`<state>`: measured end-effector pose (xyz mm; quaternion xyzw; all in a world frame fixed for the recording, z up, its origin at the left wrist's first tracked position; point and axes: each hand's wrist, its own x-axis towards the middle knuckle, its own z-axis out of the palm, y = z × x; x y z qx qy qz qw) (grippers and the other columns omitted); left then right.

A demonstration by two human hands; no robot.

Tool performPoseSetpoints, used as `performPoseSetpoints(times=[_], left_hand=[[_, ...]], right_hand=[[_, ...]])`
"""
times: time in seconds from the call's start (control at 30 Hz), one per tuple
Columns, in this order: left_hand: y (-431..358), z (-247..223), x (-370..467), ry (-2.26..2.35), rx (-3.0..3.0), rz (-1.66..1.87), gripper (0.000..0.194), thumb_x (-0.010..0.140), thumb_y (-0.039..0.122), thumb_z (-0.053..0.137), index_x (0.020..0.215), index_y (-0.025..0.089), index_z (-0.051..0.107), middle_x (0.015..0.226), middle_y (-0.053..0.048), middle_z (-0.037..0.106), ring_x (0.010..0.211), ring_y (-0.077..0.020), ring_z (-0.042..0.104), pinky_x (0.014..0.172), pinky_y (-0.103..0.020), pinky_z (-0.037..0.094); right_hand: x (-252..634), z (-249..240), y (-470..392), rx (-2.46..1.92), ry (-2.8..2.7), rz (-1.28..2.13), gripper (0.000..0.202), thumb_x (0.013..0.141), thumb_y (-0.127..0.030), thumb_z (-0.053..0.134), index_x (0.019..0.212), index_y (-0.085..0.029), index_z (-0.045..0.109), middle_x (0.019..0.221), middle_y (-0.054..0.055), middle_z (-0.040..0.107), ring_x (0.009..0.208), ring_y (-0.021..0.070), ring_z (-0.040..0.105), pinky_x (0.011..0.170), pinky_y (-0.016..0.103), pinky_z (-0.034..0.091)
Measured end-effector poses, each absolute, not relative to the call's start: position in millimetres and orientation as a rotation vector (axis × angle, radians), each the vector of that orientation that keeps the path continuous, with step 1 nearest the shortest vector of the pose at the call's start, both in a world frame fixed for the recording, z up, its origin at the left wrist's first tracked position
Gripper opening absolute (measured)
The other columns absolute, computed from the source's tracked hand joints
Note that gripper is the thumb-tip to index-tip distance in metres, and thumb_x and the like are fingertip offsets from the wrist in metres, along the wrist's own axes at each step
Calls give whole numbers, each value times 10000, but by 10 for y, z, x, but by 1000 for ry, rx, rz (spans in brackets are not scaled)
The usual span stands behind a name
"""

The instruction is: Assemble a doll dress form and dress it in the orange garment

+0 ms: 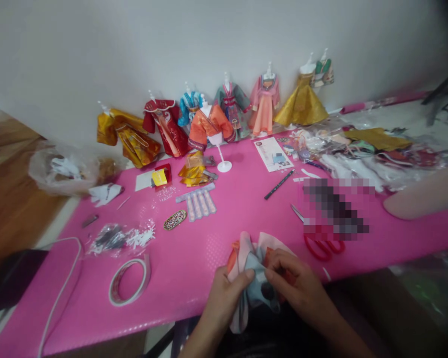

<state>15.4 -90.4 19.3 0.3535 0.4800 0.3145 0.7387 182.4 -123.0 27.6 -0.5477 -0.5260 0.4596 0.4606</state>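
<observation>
Head view, cloth: the pink, pale-blue and orange cloth [254, 266] is bunched at the near edge of the pink table [179, 273].
Left hand [227, 289]: thumb and fingers pinch the cloth's left folds.
Right hand [296, 279]: pinches its right side, thumb near the other.
Handling: probably light, limp, easily creased.
Best hold: gathered folds, between thumbs and fingertips.
Nearby: red-handled scissors [318, 247], near edge, to the right.
</observation>
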Motion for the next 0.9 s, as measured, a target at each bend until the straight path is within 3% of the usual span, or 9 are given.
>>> performPoseSetpoints(times=[0.2, 0.4, 0.6, 0.77, 0.9], left_hand=[[-918, 137, 199, 1021, 862, 713, 390, 621, 385, 856, 846, 103, 709, 693, -27, 652, 619, -138, 567, 605, -229, 463], [-895, 226, 212, 1072, 886, 682, 350, 598, 374, 864, 711, 108, 665, 587, 9, 578, 548, -111, 508, 554, -214, 433], [-868, 261, 199, 1116, 874, 676, 452, 563, 432, 874, 822, 109, 692, 674, -4, 600, 628, -135, 521, 597, -225, 444], [-850, 289, 212, 1130, 922, 631, 437, 575, 476, 861, 693, 106, 660, 636, 1, 560, 608, -120, 477, 573, -210, 418], [-850, 267, 204, 1124, 904, 617, 477, 557, 500, 864, 735, 105, 665, 641, -7, 568, 612, -131, 490, 590, -225, 434]], right_hand=[[1814, 271, -1226, -1323, -1276, 1176, 256, 880, -226, 576, 632, -207, 514, 663, -22, 518, 661, 140, 516, 690, 282, 431], [1821, 217, -1228, -1314, -1337, 1180, 240, 882, -237, 586, 647, -202, 551, 685, -4, 562, 684, 152, 542, 685, 289, 434], [1815, 185, -1208, -1349, -1358, 1134, 264, 880, -248, 588, 633, -203, 506, 666, -14, 525, 675, 149, 512, 673, 287, 410], [1805, 195, -1214, -1370, -1371, 1130, 268, 877, -317, 605, 660, -205, 495, 679, -21, 494, 668, 149, 488, 683, 293, 407], [1814, 185, -1213, -1359, -1337, 1151, 279, 886, -303, 588, 648, -205, 482, 686, -19, 487, 689, 153, 490, 699, 296, 410]])
